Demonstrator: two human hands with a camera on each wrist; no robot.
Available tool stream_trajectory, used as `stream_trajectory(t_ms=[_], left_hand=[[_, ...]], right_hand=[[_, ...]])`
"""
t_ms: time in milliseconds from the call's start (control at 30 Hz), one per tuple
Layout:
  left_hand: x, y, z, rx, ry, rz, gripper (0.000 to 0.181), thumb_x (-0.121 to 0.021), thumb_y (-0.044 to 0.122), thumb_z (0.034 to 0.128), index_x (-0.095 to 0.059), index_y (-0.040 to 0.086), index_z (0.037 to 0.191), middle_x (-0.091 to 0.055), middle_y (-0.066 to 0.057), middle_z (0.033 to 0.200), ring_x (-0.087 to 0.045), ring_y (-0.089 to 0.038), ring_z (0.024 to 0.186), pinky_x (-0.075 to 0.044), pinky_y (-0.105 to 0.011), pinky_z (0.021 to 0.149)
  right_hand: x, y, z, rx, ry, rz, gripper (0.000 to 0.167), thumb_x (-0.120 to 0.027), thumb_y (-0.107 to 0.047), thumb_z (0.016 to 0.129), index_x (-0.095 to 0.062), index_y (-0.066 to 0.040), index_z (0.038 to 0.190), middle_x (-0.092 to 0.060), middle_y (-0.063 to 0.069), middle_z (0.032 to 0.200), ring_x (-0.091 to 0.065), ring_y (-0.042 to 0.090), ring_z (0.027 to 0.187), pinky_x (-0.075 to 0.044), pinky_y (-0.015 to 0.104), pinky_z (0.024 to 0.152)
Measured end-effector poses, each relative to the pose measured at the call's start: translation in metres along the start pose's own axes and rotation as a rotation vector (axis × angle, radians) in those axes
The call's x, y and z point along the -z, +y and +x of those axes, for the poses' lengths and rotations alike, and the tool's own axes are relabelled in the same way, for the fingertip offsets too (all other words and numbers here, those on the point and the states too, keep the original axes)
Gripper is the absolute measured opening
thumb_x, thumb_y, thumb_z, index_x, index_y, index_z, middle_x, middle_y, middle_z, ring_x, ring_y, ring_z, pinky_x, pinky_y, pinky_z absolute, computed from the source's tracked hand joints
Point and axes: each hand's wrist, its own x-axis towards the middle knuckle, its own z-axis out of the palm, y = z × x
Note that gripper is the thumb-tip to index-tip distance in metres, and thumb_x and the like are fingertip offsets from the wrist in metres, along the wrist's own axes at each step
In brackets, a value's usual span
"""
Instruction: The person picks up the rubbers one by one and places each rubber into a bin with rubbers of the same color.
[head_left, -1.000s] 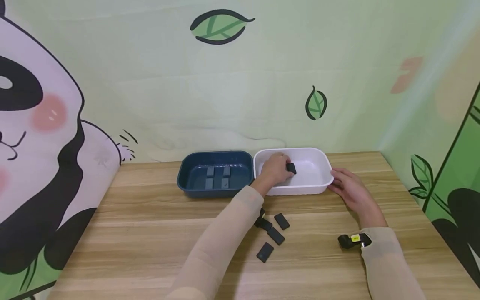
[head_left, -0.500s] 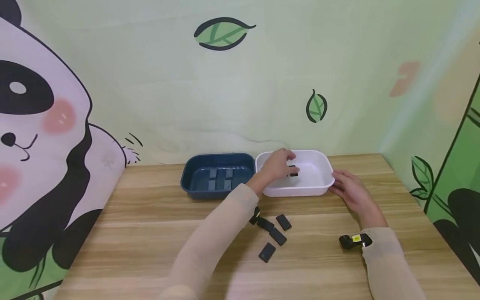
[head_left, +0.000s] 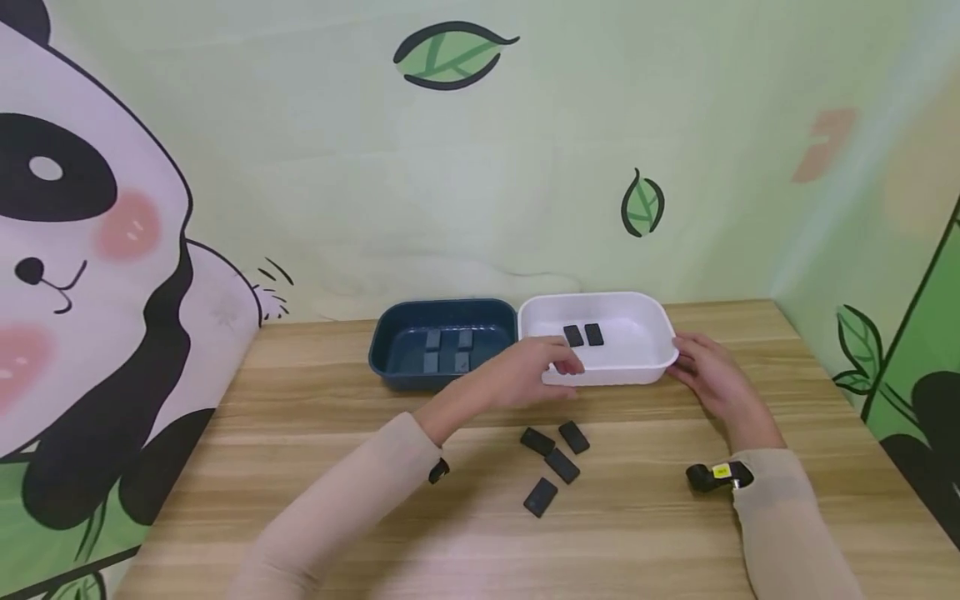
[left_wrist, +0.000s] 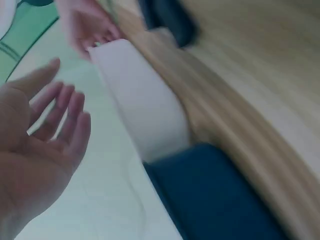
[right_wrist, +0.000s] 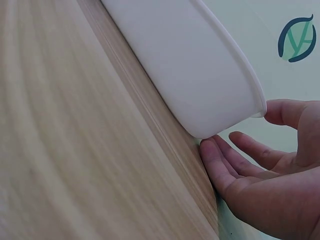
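My left hand (head_left: 528, 371) hovers over the front left rim of the white tray (head_left: 607, 377), fingers loosely bent and holding nothing. In the left wrist view its palm and spread fingers also show nothing held. Inside the white tray lie two black rectangular tiles (head_left: 594, 334), side by side. My right hand (head_left: 716, 379) holds the tray's right end. The right wrist view shows one digit at the rim and other fingertips at the base of the white tray (right_wrist: 195, 75). Several more black tiles (head_left: 562, 466) lie loose on the table, in front of the left hand.
A dark blue tray (head_left: 382, 367) stands against the white tray's left side, with several dark tiles (head_left: 461, 362) inside it. The patterned wall (head_left: 465, 208) rises just behind both trays. The wooden table (head_left: 337, 467) extends toward me and to both sides.
The left hand has let go of a black tile in the white tray and drawn back toward me. Two tiles now show there. The right hand stays at the tray's end.
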Motion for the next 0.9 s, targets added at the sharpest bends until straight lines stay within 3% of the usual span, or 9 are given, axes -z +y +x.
stream_trajectory(t_ms=[200, 433, 667, 900], left_hand=[[-0.016, -0.018, -0.033, -0.010, -0.086, 0.039, 0.028, -0.080, 0.025, 0.0975, -0.076, 0.011, 0.122, -0.071, 0.002, 0.118, -0.066, -0.013, 0.109, -0.053, -0.023, 0.097], [-0.042, -0.026, -0.050, -0.020, -0.207, 0.077, 0.031, -0.081, 0.018, 0.0956, -0.074, 0.012, 0.125, -0.067, 0.002, 0.121, -0.062, -0.009, 0.111, -0.049, -0.023, 0.102], [-0.052, -0.025, -0.054, 0.006, -0.194, 0.106, 0.025, -0.081, 0.013, 0.0948, -0.076, 0.015, 0.120, -0.066, 0.004, 0.116, -0.060, -0.008, 0.105, -0.050, -0.023, 0.100], [-0.052, -0.025, -0.059, 0.045, -0.181, 0.059, 0.033, -0.082, 0.026, 0.0958, -0.073, 0.013, 0.124, -0.063, 0.003, 0.114, -0.059, -0.008, 0.094, -0.052, -0.020, 0.083]], right_hand=[[0.003, -0.001, -0.001, -0.007, 0.005, -0.036, 0.050, -0.054, -0.023, 0.112, -0.039, 0.007, 0.150, -0.061, -0.004, 0.120, -0.061, 0.008, 0.111, -0.056, 0.022, 0.096], [0.004, -0.002, -0.001, 0.004, 0.000, -0.030, 0.050, -0.054, -0.023, 0.112, -0.039, 0.008, 0.148, -0.063, -0.003, 0.118, -0.063, 0.008, 0.110, -0.057, 0.022, 0.094], [0.003, 0.002, 0.001, -0.006, -0.005, -0.043, 0.053, -0.053, -0.023, 0.113, -0.036, 0.009, 0.152, -0.061, -0.002, 0.120, -0.062, 0.008, 0.111, -0.056, 0.023, 0.096], [0.002, 0.004, 0.003, -0.006, 0.008, -0.042, 0.052, -0.052, -0.023, 0.113, -0.036, 0.008, 0.152, -0.060, -0.003, 0.121, -0.061, 0.007, 0.111, -0.056, 0.022, 0.096]])
